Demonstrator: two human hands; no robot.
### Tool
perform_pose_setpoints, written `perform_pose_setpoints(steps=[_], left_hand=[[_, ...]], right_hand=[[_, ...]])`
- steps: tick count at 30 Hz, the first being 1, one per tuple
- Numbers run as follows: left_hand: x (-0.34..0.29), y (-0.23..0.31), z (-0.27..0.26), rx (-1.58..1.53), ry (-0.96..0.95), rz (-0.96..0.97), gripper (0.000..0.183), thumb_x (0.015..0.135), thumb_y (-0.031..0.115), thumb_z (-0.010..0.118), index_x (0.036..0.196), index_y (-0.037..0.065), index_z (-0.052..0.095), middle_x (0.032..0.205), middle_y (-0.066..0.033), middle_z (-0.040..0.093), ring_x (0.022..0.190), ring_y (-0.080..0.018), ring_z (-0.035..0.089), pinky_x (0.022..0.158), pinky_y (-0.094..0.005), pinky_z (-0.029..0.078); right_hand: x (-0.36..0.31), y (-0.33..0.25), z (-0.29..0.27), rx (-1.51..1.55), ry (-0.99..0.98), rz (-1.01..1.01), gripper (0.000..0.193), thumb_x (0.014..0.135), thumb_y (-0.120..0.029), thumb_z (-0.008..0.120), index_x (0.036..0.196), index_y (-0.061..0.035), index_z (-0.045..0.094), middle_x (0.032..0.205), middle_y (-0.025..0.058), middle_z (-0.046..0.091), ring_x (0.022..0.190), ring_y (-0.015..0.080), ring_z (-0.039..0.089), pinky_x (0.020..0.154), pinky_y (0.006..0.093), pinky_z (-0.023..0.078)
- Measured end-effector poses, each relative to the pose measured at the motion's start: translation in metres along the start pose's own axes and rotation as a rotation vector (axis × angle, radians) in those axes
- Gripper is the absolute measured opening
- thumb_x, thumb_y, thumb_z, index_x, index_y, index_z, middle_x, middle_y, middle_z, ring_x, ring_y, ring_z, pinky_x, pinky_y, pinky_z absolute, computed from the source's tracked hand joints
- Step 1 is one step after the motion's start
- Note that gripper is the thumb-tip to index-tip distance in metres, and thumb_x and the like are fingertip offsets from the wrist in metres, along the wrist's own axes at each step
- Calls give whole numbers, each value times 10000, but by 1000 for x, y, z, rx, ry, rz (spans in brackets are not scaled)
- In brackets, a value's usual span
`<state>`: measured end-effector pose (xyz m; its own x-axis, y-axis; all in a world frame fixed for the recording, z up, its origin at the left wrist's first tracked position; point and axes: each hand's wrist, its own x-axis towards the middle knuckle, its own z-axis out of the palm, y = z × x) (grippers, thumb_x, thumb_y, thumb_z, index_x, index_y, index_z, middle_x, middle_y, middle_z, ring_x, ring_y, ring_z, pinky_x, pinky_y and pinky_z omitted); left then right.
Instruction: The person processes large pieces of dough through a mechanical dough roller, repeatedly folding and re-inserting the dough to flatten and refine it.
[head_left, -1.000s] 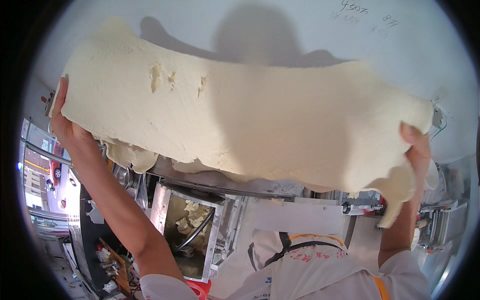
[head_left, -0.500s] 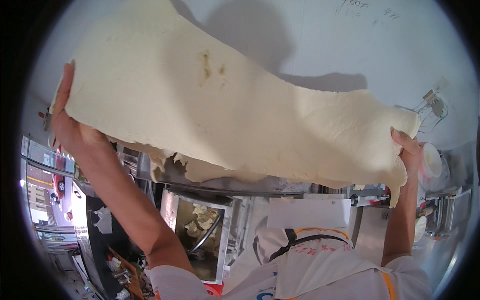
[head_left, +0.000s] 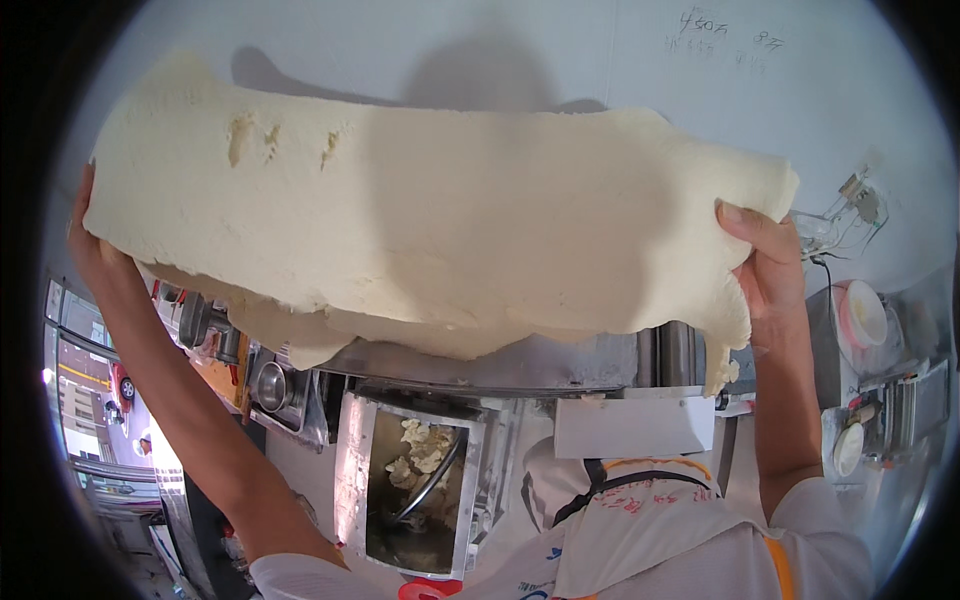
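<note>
A wide, pale sheet of dough (head_left: 430, 225) is stretched out in front of me between both hands. Small rough holes or dents mark its upper left part, and a ragged flap hangs at its lower right corner. My left hand (head_left: 92, 235) grips the left end, its fingers mostly hidden by the dough. At the other end my right hand (head_left: 775, 255) is closed, thumb on top and fingers underneath. A lower layer of dough (head_left: 285, 330) droops below the front edge on the left.
A steel mixer tub (head_left: 462, 520) with dough lumps (head_left: 430, 445) and a curved metal bar stands below. Left of it sits a metal bowl (head_left: 272, 385). A steel worktop (head_left: 580, 362) lies under the sheet. White bowls (head_left: 862, 313) are at the right, beside wall wiring (head_left: 862, 200).
The dough sheet's raised far left part has dropped, so its upper edge now runs flatter. Both hands appear further left in view, and the right hand is slightly higher.
</note>
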<state>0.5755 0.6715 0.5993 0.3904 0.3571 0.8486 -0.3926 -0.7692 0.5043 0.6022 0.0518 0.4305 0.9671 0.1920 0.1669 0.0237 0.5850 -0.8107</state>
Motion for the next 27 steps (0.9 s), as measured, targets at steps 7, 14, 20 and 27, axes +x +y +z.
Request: perform_pose_setpoints(steps=[7,14,20,27], left_hand=[[-92,21,51,-559,54,-499,507,1019,225,678,1419,-72,586,1320,-199,688,1132,-238,696,971,-341,570],[-202,59,111,-792,28,-838,472,921,109,773,1312,-101,615,1293,-192,677,1170,-304,676,1008,-442,580],[-295,-2,121,-671,-13,-1023,485,946,84,708,1371,-100,563,1347,-200,642,1215,-324,647,1048,-461,551],[-341,-84,99,-757,40,-1184,475,968,85,652,1379,-120,534,1365,-230,626,1247,-356,626,1102,-483,516]], right_hand=[[-30,32,-37,-184,86,160,454,931,-70,721,1352,39,592,1238,144,699,1106,245,708,961,389,579],[-70,158,-159,159,268,475,403,967,-138,737,1329,-12,611,1213,102,701,1105,252,699,976,439,571],[-87,191,-200,-984,517,639,659,797,-223,894,1274,52,531,1242,265,668,1130,390,680,980,466,543],[-92,192,-212,-1771,563,-29,313,951,-211,667,1130,16,547,1250,249,604,1128,433,614,978,501,490]])
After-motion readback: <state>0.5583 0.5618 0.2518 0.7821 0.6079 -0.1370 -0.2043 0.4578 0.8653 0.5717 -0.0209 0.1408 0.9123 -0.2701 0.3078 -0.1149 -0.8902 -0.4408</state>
